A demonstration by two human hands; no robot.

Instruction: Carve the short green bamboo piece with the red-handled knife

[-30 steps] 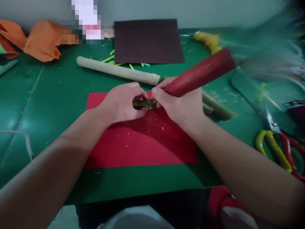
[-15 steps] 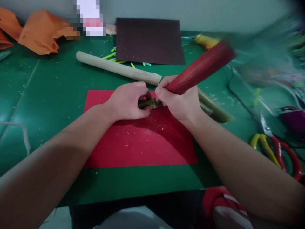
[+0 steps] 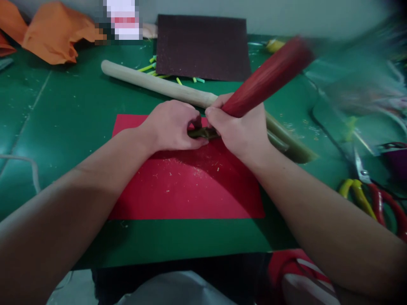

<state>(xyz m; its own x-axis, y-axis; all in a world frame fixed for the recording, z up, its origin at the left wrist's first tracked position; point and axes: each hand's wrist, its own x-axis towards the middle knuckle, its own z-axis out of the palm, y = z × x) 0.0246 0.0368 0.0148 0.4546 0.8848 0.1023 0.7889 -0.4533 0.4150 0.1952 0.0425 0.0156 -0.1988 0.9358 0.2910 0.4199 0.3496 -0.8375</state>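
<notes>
Both my hands meet over the far edge of a red sheet on the green table. My left hand is closed, pinching a short olive-green piece. My right hand is closed round the lower end of a dark red tapered handle that slants up to the right. Its working end touches the olive piece between my fingers and is mostly hidden. Fine chips lie scattered on the red sheet below my hands.
A pale wooden stick lies behind my hands, and an olive tube runs right of them. A dark brown sheet lies farther back, orange cloth at the far left, and yellow- and red-handled scissors at the right.
The view has shifted slightly, so the table items sit a little higher. My hands keep the same hold on the olive piece and the red handle.
</notes>
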